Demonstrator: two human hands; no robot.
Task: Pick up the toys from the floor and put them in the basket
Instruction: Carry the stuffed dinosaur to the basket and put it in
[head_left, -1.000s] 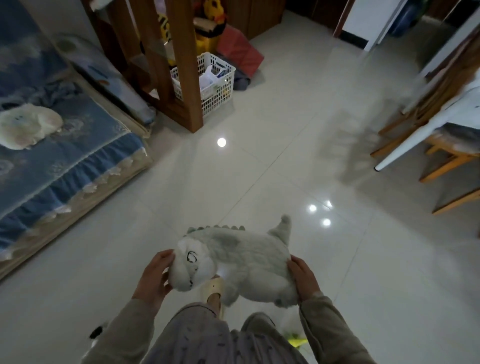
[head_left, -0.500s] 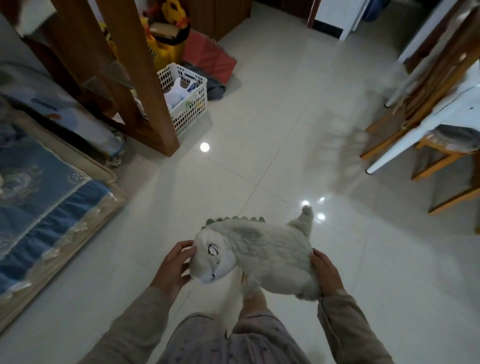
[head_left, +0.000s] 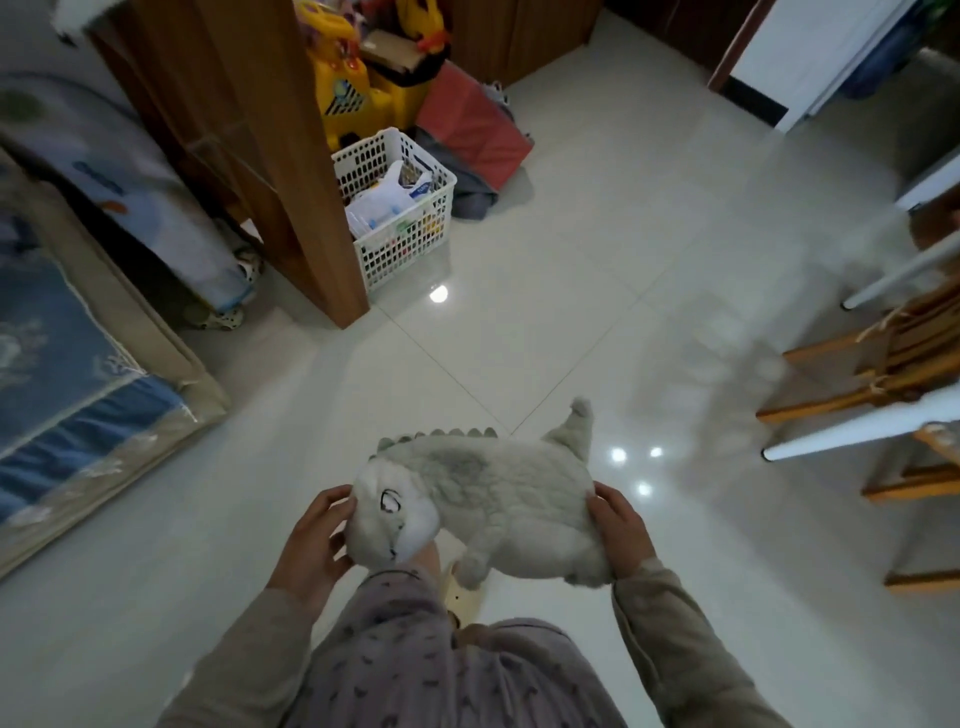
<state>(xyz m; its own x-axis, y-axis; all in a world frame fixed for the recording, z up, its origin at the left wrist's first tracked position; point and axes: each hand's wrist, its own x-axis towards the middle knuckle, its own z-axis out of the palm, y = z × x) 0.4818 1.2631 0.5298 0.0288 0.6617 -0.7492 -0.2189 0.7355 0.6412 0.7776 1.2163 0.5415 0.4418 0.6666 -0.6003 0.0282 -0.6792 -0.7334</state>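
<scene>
Tiled floor (head_left: 571, 249): pale, glossy, with bright light reflections; it appears clear along the line from the person to the basket, and its shine suggests it may be slippery underfoot. Wooden shelf post (head_left: 291, 171): stands upright just beside the basket's left side and screens part of it, so approach is judged best from the open right front. White plastic basket (head_left: 415, 244): on the floor ahead and left of centre, touching or nearly touching the post, already part filled with white packets and small items; spare room inside cannot be fully judged. Plush dinosaur (head_left: 498, 499): grey-white, spined along the back, held clear of the floor in front of the person's legs, well apart from the basket, head to the left and tail up to the right. Left hand (head_left: 311, 540): fingers curled around the head, gripping it. Right hand (head_left: 618, 530): fingers closed on the rump. Assessment: carrying stage, deposit not yet made. Recommended handling is to keep both ends supported, bring the toy directly over the basket opening, lower it head first, and press the soft body down so that it seats below the rim.
</scene>
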